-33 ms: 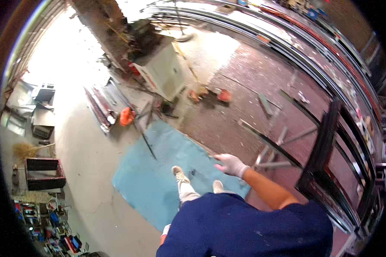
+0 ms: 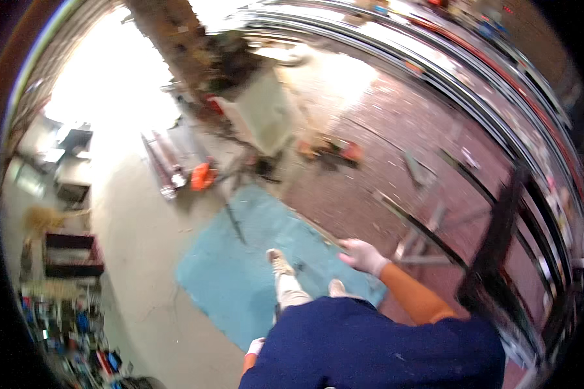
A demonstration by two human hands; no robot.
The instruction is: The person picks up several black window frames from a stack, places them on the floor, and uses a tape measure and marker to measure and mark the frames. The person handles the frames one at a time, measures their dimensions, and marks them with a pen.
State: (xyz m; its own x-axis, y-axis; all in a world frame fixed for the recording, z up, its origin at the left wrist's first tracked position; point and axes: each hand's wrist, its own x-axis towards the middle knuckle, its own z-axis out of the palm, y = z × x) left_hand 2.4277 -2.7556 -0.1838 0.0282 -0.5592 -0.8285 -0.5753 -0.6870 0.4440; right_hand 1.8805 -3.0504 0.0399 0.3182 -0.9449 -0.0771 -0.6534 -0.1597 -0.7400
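Observation:
My right hand (image 2: 365,257), in a pale glove, hangs at my side above the edge of a blue sheet (image 2: 204,275) on the floor. Its thumb and fingers look a little apart, and I see nothing in them, though motion softens the picture. Of my left hand (image 2: 257,346), also gloved, only a bit shows beside my navy shirt; its fingers are hidden. Both of my feet are over the sheet, the left one in front. Nearest on my right stands a dark metal frame (image 2: 490,240).
Long metal profiles (image 2: 435,81) line the far right. A pale cabinet (image 2: 259,113) stands ahead, with an orange object (image 2: 203,176) and metal bars (image 2: 159,162) to its left. A dark open box (image 2: 73,255) and a straw broom (image 2: 42,218) lie at the left.
The surroundings have shifted slightly to the right in the view, with more blur. My hands keep about the same pose beside my body.

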